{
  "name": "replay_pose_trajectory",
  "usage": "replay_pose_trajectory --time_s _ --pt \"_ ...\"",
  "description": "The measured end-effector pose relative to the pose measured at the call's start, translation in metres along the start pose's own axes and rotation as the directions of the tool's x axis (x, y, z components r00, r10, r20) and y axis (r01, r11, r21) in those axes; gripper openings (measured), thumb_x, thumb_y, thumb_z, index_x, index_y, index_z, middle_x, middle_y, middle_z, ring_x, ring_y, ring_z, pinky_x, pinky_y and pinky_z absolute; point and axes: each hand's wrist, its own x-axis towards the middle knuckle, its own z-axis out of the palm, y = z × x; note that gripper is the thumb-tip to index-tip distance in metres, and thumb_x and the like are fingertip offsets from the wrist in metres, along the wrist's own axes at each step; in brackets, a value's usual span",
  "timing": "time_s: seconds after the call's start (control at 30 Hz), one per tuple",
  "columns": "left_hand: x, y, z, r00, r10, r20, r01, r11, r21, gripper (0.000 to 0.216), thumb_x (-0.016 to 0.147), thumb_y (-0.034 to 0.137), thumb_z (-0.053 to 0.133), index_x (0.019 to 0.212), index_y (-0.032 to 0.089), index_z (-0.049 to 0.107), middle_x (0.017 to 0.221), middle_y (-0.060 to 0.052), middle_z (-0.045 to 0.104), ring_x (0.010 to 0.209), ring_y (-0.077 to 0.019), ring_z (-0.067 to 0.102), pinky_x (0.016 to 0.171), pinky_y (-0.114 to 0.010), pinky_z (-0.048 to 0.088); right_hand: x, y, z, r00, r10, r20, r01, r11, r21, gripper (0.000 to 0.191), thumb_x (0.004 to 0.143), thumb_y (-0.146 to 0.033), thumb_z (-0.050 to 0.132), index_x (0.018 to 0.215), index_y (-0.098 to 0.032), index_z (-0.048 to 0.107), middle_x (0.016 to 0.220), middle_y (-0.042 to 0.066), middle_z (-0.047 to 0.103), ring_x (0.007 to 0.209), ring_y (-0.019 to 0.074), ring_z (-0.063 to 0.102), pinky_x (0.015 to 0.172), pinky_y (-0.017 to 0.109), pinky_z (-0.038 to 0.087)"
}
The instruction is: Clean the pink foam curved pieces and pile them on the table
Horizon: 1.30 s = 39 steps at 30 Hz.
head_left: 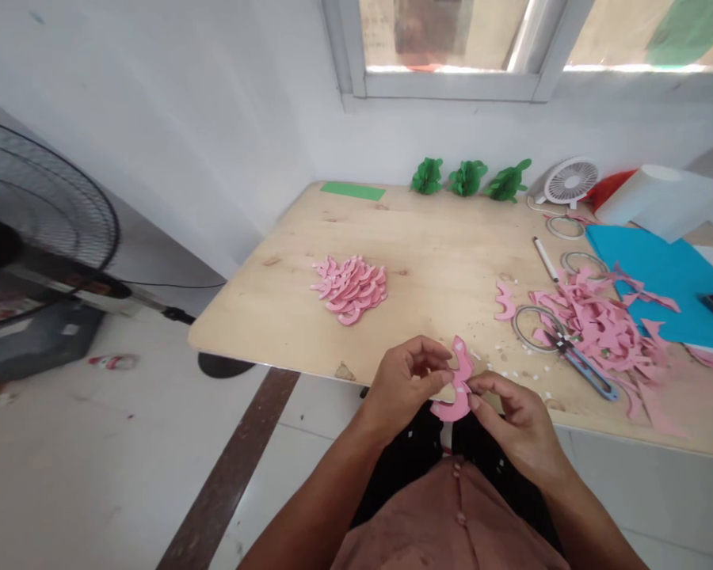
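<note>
Over the table's front edge, a curved pink paper cutout (pixel 463 366) shaped like a 3 is held between my two hands. My left hand (pixel 405 380) pinches its left side near the middle with thumb and fingers. From the right, my right hand (pixel 514 419) grips the same cutout at its middle point. Small white patches show on the paper. A heap of similar pink cutouts (pixel 350 286) lies to the left, and a single pink cutout (pixel 503 302) rests beyond my right hand. Scissors with blue handles (pixel 588 370) lie beside pink paper scraps (pixel 606 317).
Several tape rings (pixel 535 328) and a white pen (pixel 545 260) lie on the right. Blue paper (pixel 659 277) is under some scraps. Green paper pieces (pixel 467 178), a green strip (pixel 352 191) and a small white fan (pixel 571 182) line the back. A floor fan (pixel 36 229) stands left.
</note>
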Motion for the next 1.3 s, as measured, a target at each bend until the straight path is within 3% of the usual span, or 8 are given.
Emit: replay_pose_trajectory --time_s 0.27,0.67,0.93,1.3 --pt "-0.001 0.001 0.001 1.0 0.005 -0.031 -0.007 0.997 -0.07 0.02 0.062 0.019 0.074 0.077 0.013 0.063 0.067 -0.001 0.063 0.064 -0.0117 0.057 0.062 -0.023 0.045 0.002 0.002 0.001 1.0 0.024 -0.019 -0.024 0.999 0.023 0.009 0.084 -0.027 0.056 0.081 -0.021 0.063 0.081 0.002 0.066 0.08 0.0177 0.061 0.074 0.027 0.044" --pt "-0.005 0.004 0.004 0.995 0.067 -0.073 -0.063 0.997 0.045 0.009 0.067 0.016 0.068 0.069 0.014 0.06 0.067 -0.001 0.061 0.063 -0.0118 0.057 0.06 -0.023 0.046 0.005 -0.001 -0.004 0.994 0.072 -0.082 -0.06 0.989 0.133 0.017 0.086 -0.032 0.057 0.095 -0.023 0.067 0.094 0.004 0.07 0.091 0.0197 0.062 0.083 0.03 0.046" --pt "-0.01 0.002 0.008 0.997 0.064 -0.041 -0.061 0.997 0.056 0.012 0.07 0.015 0.066 0.081 0.013 0.063 0.071 -0.003 0.065 0.065 -0.0136 0.059 0.062 -0.026 0.049 0.01 -0.007 -0.004 0.994 0.036 -0.1 -0.014 0.976 0.217 0.014 0.083 -0.03 0.062 0.091 -0.025 0.072 0.086 0.0 0.07 0.08 0.0166 0.063 0.074 0.025 0.047" --pt "-0.014 0.002 0.013 0.991 0.122 -0.047 -0.112 0.978 0.176 0.03 0.073 0.014 0.061 0.103 0.016 0.061 0.073 -0.002 0.065 0.068 -0.0146 0.059 0.069 -0.029 0.049 0.009 0.001 -0.003 0.979 0.14 -0.147 -0.093 0.953 0.289 0.016 0.077 -0.036 0.067 0.081 -0.024 0.076 0.075 0.001 0.071 0.069 0.0166 0.063 0.065 0.026 0.05"
